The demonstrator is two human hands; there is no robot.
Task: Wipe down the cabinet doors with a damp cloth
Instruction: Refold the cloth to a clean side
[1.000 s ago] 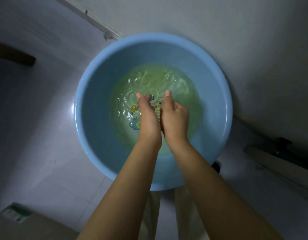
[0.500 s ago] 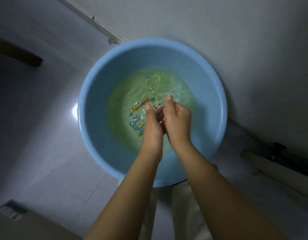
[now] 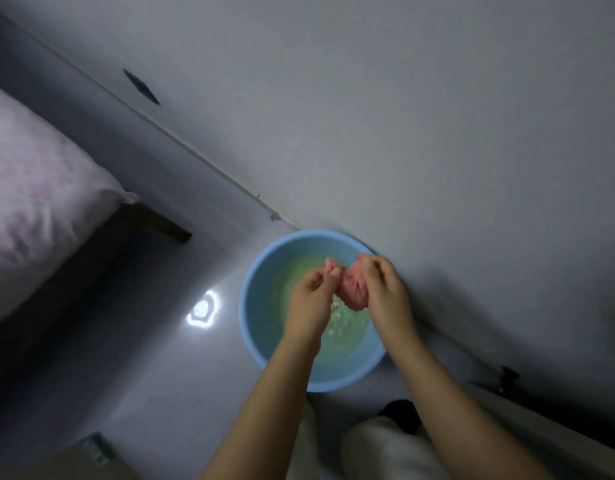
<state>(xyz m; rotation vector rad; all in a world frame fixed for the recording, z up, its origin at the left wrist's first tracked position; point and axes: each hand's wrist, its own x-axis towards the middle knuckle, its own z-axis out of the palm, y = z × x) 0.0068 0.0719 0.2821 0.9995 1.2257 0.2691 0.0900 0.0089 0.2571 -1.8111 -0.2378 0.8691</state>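
Observation:
A bunched pink cloth (image 3: pixel 351 289) hangs above a light blue basin (image 3: pixel 256 306) that holds greenish water. My left hand (image 3: pixel 311 303) pinches the cloth's left end at the top. My right hand (image 3: pixel 385 292) grips the right side of the bundle. Water drips from the cloth into the basin. The white cabinet door (image 3: pixel 403 116) fills the wall right behind the basin, with a dark slot handle (image 3: pixel 141 87) at upper left.
The basin stands on a pale tiled floor with a bright light reflection (image 3: pixel 202 309) to its left. A bed with pinkish bedding (image 3: pixel 32 188) and a dark wooden frame sits at the left. A cardboard box corner (image 3: pixel 88 455) is at bottom left.
Both hands have lifted out of the water, and the pink cloth now shows between them above the basin. The view has pulled back and up, showing the bed and more of the cabinet.

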